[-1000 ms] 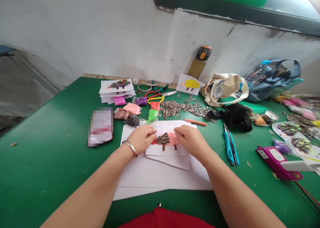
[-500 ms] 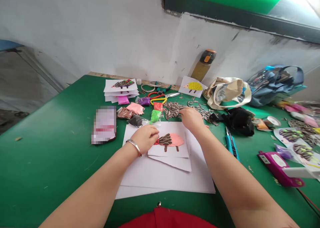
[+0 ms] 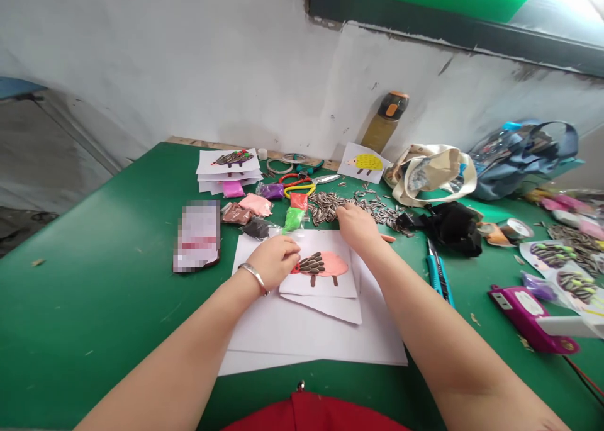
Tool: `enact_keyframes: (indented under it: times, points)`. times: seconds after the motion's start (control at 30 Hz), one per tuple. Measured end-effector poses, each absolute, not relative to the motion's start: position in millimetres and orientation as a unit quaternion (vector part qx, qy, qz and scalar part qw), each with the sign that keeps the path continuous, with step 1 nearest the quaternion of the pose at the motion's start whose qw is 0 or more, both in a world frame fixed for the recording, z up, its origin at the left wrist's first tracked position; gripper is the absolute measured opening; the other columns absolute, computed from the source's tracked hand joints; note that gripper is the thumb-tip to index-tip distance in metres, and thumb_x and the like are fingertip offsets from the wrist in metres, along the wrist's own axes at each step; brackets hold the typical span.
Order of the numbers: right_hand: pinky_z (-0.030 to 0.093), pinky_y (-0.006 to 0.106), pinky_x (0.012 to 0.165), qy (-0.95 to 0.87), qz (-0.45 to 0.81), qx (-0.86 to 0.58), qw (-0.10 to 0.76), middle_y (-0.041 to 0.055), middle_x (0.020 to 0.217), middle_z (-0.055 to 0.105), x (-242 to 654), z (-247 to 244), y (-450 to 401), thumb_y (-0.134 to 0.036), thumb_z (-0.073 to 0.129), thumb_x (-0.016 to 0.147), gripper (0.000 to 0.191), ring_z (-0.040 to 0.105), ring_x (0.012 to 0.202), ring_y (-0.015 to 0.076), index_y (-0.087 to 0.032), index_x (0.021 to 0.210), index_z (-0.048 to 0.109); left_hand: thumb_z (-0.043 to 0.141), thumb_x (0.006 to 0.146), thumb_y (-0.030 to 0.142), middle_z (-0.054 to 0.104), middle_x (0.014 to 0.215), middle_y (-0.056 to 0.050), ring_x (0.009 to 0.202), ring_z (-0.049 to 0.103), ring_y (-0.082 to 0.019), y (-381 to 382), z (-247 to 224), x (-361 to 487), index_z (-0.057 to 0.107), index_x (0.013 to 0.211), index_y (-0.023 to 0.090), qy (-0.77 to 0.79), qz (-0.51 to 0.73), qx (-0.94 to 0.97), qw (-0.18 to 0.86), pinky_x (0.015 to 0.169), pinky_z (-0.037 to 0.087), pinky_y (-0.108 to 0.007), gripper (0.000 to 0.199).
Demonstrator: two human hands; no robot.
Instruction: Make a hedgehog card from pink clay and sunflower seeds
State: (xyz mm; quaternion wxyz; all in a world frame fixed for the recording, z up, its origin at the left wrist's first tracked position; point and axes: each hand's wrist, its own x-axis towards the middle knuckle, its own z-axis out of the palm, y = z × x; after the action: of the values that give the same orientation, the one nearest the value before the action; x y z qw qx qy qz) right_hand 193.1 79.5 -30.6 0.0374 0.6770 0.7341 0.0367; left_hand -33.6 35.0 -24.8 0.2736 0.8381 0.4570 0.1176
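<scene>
My left hand (image 3: pixel 274 260) lies flat with fingers stretched over the left end of a white paper card (image 3: pixel 297 287). On this card is a pink clay hedgehog shape (image 3: pixel 336 264) with brown legs, and overlapping sunflower seeds (image 3: pixel 312 263) cover its left part. Some red clay shows beside my left fingertips. My right hand (image 3: pixel 357 228) is at the near edge of a loose heap of sunflower seeds (image 3: pixel 325 206), its fingers closed in a pinch. Whatever is between those fingertips is too small to make out.
Bags of coloured clay, such as a green one (image 3: pixel 294 219), lie beyond the card. Red-and-yellow-handled scissors (image 3: pixel 302 189) lie behind them. To the right are a blue utility knife (image 3: pixel 438 277), a black cloth item (image 3: pixel 455 229) and a purple glue gun (image 3: pixel 531 321). A phone (image 3: pixel 197 237) lies left.
My right hand has drawn back slightly toward me at the seed heap, its fingers now more closed. My left hand has stayed on the card.
</scene>
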Motion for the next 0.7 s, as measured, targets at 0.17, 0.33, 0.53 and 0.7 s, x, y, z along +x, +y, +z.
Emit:
enact_keyframes:
  times: [0.17,0.33,0.53,0.7]
  points:
    - [0.036,0.029,0.069,0.719,0.058,0.693,0.007,0.0109,0.098,0.058,198,-28,61,-0.009,0.037,0.089,0.024,0.056,0.090,0.0213,-0.017,0.101,0.056,0.044,0.084,0.024,0.067,0.095,-0.004,0.091,0.060,-0.019,35,-25,-34,0.069,0.078,0.020,0.447,0.122,0.847,0.260,0.082,0.048,-0.031,0.026]
    - [0.033,0.028,0.065,0.721,0.051,0.691,-0.015,0.0092,0.091,0.059,206,-30,49,-0.007,0.040,0.085,0.024,0.056,0.084,0.0202,-0.018,0.095,0.058,0.045,0.084,0.024,0.067,0.094,-0.005,0.092,0.059,-0.020,34,-27,-33,0.070,0.079,0.020,0.447,0.120,0.848,0.257,0.082,0.047,-0.032,0.026]
    - [0.034,0.026,0.065,0.711,0.021,0.700,-0.065,0.0074,0.088,0.063,205,-28,42,-0.018,0.039,0.090,0.023,0.057,0.080,0.0178,-0.017,0.091,0.061,0.044,0.085,0.022,0.066,0.094,-0.006,0.092,0.059,-0.021,35,-27,-32,0.069,0.074,0.019,0.441,0.119,0.853,0.253,0.081,0.046,-0.033,0.028]
    - [0.038,0.023,0.063,0.710,-0.160,0.641,-0.243,-0.0004,0.076,0.066,189,-16,-2,-0.023,0.040,0.089,0.025,0.059,0.070,0.0143,-0.022,0.091,0.065,0.048,0.087,0.026,0.066,0.089,-0.005,0.089,0.058,-0.020,33,-29,-32,0.068,0.077,0.019,0.427,0.136,0.861,0.241,0.078,0.045,-0.032,0.024]
